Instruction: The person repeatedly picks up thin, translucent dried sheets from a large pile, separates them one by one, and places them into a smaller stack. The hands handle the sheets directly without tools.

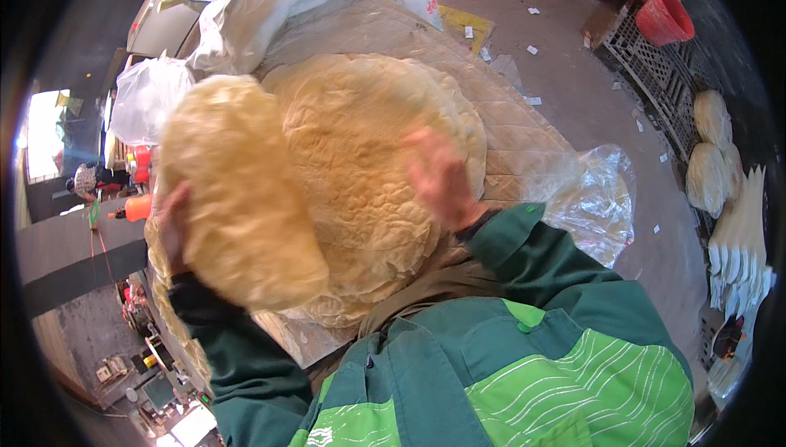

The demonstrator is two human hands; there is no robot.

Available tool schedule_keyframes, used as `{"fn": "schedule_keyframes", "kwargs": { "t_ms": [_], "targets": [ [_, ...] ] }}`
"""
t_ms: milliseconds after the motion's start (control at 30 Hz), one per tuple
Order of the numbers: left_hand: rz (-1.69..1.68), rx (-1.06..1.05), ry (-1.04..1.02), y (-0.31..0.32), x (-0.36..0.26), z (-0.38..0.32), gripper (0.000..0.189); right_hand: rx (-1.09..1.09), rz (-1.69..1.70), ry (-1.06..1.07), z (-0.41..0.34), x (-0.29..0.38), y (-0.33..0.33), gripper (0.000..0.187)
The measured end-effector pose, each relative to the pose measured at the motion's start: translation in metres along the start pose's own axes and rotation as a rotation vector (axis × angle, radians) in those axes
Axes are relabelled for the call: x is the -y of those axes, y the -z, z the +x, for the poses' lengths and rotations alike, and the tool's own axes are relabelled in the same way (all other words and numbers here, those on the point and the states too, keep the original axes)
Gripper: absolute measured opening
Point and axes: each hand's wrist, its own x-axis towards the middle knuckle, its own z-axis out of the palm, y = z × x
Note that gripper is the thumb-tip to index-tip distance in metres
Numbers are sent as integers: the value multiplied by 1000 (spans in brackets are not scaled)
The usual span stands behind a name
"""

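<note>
A stack of thin, round, yellowish sheets with crinkled surfaces [362,140] lies before me on a quilted cloth cover [516,134]; I cannot tell the sheets' material. My left hand [175,220] holds a folded or curled sheet [239,189] by its left side, raised over the left part of the stack. Part of that hand is hidden behind the sheet. Over the stack's right side, my right hand [439,177] is blurred, its fingers apart and holding nothing; whether it touches the top sheet I cannot tell.
Clear plastic film [595,201] lies at the cover's right corner, and plastic sheeting [245,17] is heaped at the back left. Red buckets [664,17] stand by plastic crates [651,78] at the upper right. A person [86,178] is far off at the left. Paper scraps dot the floor.
</note>
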Motion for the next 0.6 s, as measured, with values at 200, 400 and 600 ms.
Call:
{"fn": "schedule_keyframes", "kwargs": {
  "t_ms": [200, 400, 600],
  "targets": [
    [51, 110, -240, -92, -28, -2, 44, -27, -155, -448, 21, -98, 15, 43],
    [447, 139, -281, -157, 133, 96, 22, 206, -179, -484, 45, -74, 9, 35],
    [546, -23, -352, -199, 173, 114, 17, 130, 26, -369, 34, -17, 0, 23]
  ]
}}
